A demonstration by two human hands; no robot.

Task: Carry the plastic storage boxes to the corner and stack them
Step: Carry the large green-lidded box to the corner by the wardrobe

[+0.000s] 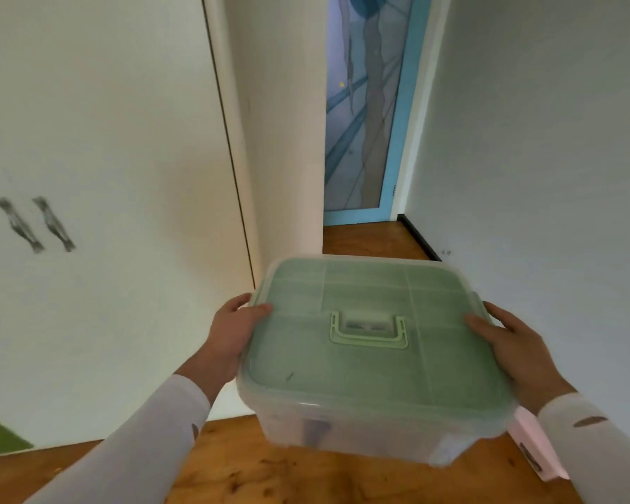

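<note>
**tubguy:** So, where's the box point(371, 361) right now?

**shelfie:** Up in the air over the wooden floor point(306, 474), squeezed between both hands. The left hand point(230, 332) grips the left edge of the lid point(433, 303) and the right hand point(517, 351) grips the right edge. Thumbs lie on top and the fingers curl over the rim. Neither hand is nearer, it's dead centre between them.

**tubguy:** Long axis?

**shelfie:** Barely any, it's near square with rounded corners. The fold-flat handle point(368, 331) runs left to right. Open floor runs ahead towards the blue-framed glass door point(364, 121), so my guess is the drop spot lies forward, past the box's far edge.

**tubguy:** Material?

**shelfie:** Cloudy see-through plastic tub, matte pale green lid with moulded grid ridges. Looks smooth, probably a bit slippery. There's a pink thing point(535, 445) by the right wrist, can't tell what.
</note>
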